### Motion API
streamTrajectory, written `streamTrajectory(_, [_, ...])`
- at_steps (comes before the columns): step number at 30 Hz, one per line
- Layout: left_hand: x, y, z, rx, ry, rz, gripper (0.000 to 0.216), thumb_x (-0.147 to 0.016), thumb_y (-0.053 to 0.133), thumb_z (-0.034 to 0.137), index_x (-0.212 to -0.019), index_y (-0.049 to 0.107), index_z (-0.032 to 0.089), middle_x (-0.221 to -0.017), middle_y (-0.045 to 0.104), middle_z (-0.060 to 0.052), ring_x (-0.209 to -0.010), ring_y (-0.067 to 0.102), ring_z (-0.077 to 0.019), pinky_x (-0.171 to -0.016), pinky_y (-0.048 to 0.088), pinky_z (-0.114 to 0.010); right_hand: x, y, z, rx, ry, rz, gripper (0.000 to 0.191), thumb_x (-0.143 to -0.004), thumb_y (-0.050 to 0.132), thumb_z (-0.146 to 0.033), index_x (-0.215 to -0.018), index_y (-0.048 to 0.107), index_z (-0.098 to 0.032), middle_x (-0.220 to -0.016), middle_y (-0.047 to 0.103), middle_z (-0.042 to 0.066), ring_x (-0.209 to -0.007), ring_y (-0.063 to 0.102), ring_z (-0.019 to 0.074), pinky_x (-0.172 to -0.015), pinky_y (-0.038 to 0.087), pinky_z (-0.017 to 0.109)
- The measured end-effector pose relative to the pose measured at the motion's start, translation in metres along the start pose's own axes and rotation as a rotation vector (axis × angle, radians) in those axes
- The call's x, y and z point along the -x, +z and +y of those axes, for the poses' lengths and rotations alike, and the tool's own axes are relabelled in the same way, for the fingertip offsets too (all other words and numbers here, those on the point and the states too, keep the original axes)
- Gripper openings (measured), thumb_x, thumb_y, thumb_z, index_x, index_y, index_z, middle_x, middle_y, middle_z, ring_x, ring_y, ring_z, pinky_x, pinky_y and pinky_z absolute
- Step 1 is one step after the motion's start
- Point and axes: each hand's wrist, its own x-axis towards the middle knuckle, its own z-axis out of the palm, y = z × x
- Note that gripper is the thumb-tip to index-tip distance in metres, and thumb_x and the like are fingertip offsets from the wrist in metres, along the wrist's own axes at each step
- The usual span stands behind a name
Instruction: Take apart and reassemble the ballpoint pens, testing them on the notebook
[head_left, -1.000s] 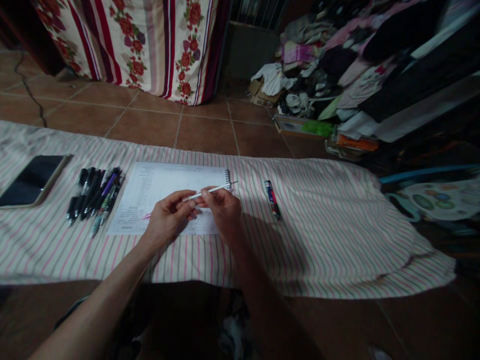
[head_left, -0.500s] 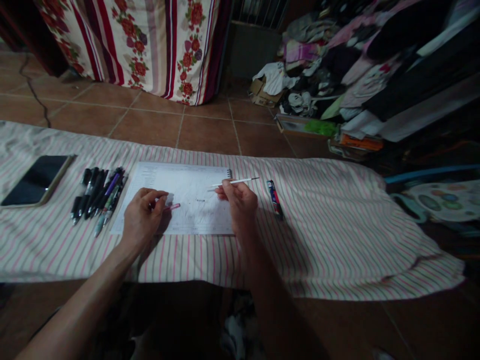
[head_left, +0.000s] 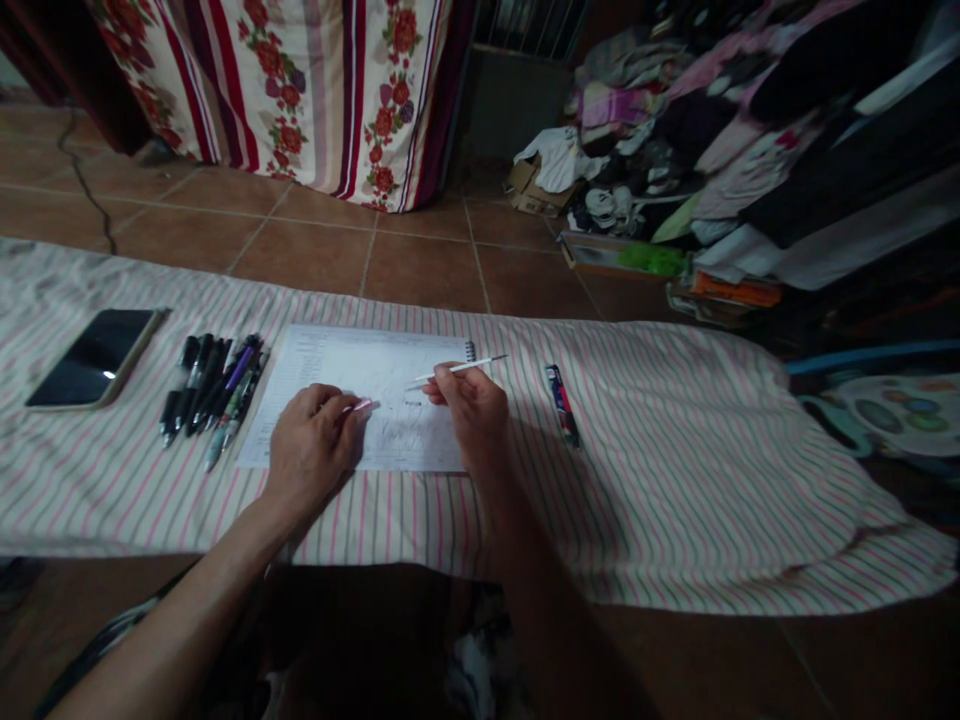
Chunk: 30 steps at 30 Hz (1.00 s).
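Note:
My left hand [head_left: 313, 440] is closed over the left half of a white spiral-bound pad [head_left: 337, 350], its fingertips pinching a short pink, tube-like pen part [head_left: 364, 404]. To the right, my right hand [head_left: 474, 405] grips a thin white pen refill [head_left: 469, 365] with a dark end pointing up and right. Its other end points down at the pad. A small dark piece [head_left: 413, 403] lies on the paper between my hands; its kind is too small to tell. Faint scribbles mark the sheet below it.
Several pens [head_left: 214, 385] lie bunched left of the pad, beside a phone [head_left: 94, 358]. A dark blue and red pen-like item [head_left: 562, 405] rests to the right on the striped cloth [head_left: 690, 450]. Beyond are a floral curtain [head_left: 337, 100] and piled clothes [head_left: 622, 110].
My left hand has moved right and turned over more, bringing the pink part nearer the middle of the pad. The refill in my right hand is tilted slightly more. The view has shifted a little.

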Motion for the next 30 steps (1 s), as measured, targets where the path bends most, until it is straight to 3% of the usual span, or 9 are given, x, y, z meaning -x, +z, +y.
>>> streamTrajectory(7, [0.001,0.003,0.008,0.272,-0.182,0.010,0.022,-0.089,0.045,0.034,-0.096,0.056,0.016,-0.083,0.061,-0.004,-0.073,0.058,-0.0165,-0.069,0.045,-0.031,0.003,0.004,-0.007,0.016,-0.045,-0.004,0.026,-0.074,0.064,-0.042,-0.076,0.062,-0.016,-0.061,0.069,0.001,-0.057,0.066,0.0136,-0.054,0.053,0.023])
streamTrajectory(30, [-0.001,0.011,0.018,0.329,-0.146,-0.054,0.017,-0.089,0.045,0.031,-0.092,0.056,0.018,-0.085,0.060,-0.003,-0.075,0.056,-0.0163,-0.066,0.043,-0.029,0.010,0.002,-0.012,0.200,-0.179,-0.108,0.021,-0.080,0.058,-0.039,-0.080,0.061,-0.018,-0.068,0.069,0.004,-0.065,0.068,0.0160,-0.062,0.054,0.026])
